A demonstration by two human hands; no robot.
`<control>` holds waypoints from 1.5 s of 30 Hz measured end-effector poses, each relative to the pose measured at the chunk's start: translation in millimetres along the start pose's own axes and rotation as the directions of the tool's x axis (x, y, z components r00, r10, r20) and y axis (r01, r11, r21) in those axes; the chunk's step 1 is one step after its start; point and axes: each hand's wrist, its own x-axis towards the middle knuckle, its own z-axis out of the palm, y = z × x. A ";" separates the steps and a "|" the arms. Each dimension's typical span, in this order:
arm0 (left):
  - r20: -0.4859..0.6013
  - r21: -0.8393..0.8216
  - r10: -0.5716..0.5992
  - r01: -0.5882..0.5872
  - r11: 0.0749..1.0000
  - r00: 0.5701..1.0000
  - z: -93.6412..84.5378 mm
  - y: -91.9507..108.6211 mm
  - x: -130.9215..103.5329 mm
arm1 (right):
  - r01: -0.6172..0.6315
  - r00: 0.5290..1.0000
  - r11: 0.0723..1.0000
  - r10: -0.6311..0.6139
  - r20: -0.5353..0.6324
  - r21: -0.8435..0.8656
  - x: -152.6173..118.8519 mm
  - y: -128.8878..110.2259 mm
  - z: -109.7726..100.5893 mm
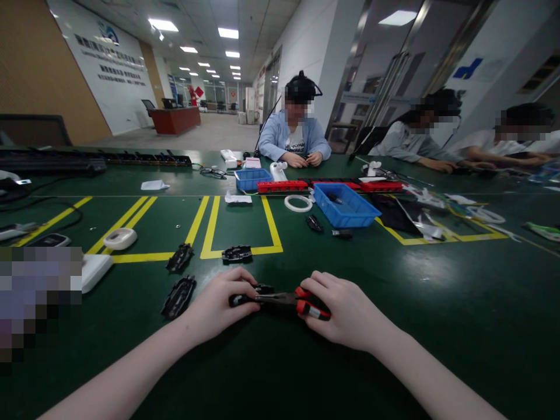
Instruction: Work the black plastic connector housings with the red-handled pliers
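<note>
My left hand presses down on a small black plastic part on the green table, fingers curled over it. My right hand grips the red-and-black handles of a pair of pliers. The pliers' jaws point left and meet the black part under my left hand. Three more black plastic parts lie close by: one left of my left hand, one above it, one on the yellow line.
A blue bin, a smaller blue bin, red strips and a white tape ring sit mid-table. A white round object lies left. Three people sit at the far side, hands on the table.
</note>
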 end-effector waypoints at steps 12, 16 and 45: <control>-0.042 0.072 -0.042 0.045 0.996 0.998 -0.5 2.6 -1.7 | 0.050 0.997 0.997 -0.047 -0.054 0.055 3.3 6.3 11.4; -0.052 0.084 -0.057 0.061 0.995 0.997 1.4 4.5 -2.7 | 0.062 0.996 0.997 -0.060 -0.061 0.046 3.4 8.1 12.6; -0.115 0.126 0.056 -0.041 0.991 0.992 4.2 6.4 -6.1 | 0.084 0.993 0.996 -0.083 -0.082 0.007 4.1 10.3 10.4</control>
